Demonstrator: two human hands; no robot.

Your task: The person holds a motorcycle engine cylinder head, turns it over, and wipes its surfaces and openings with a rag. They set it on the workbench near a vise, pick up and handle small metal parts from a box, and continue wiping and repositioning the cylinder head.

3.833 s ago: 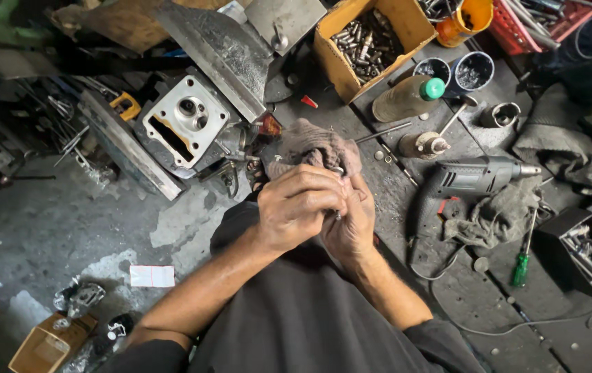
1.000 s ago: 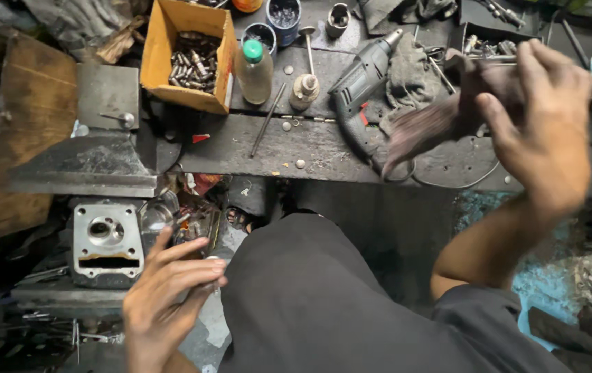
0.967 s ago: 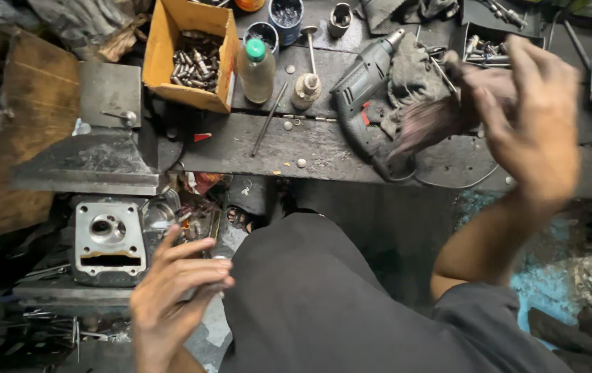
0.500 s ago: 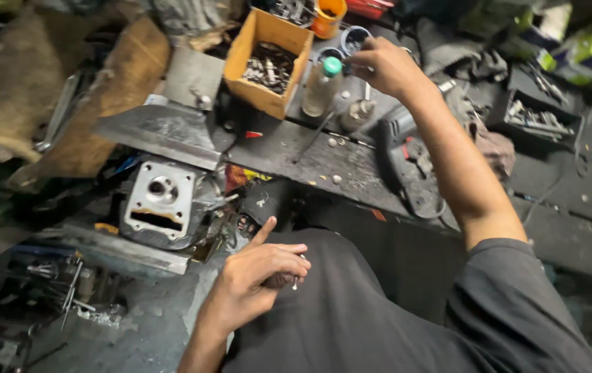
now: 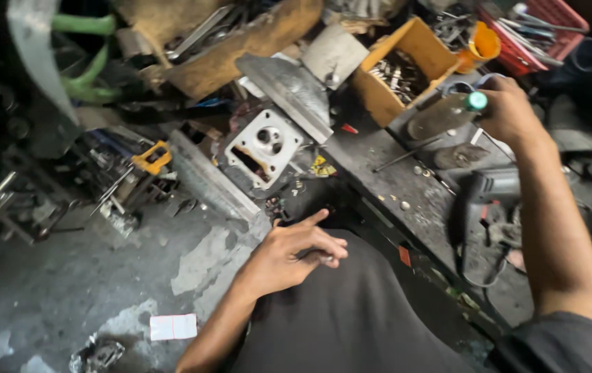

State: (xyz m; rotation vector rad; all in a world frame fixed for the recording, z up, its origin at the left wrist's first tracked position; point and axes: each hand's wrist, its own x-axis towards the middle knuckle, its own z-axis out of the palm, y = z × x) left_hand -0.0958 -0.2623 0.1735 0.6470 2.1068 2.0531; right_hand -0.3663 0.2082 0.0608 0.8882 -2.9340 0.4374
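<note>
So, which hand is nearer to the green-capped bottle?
The right. The right hand is against the green-capped bottle at its cap end; the left hand rests far below it, on the lap.

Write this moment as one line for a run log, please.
right hand: grips green-capped bottle over the workbench | left hand: pinches a small part, on lap | nearby: yellow box, power drill, metal engine part
</note>
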